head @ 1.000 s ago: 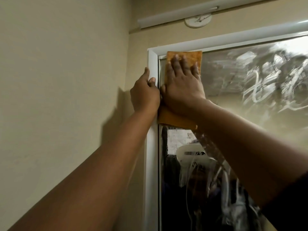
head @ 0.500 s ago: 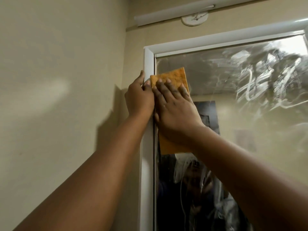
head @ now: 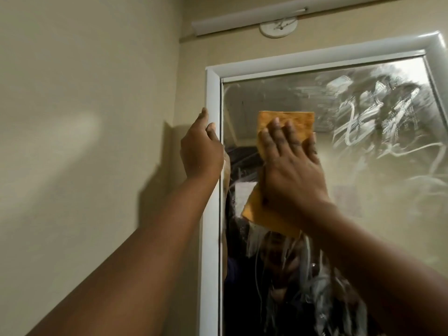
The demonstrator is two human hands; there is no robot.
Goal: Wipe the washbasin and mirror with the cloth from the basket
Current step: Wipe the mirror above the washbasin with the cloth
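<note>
On mirror: flat right hand is pressing folded orange cloth against smeared white-framed mirror.
Left hand: is gripping frame.
Risk: streaks staying, cloth probably sliding unevenly.

Slid my right hand, flat on the orange cloth, off the mirror's top-left corner, first toward 6 o'clock along the white frame, then toward 3 o'clock onto open glass. Cloth now lay apart from the frame. Its former corner patch showed thinner smearing.
</note>
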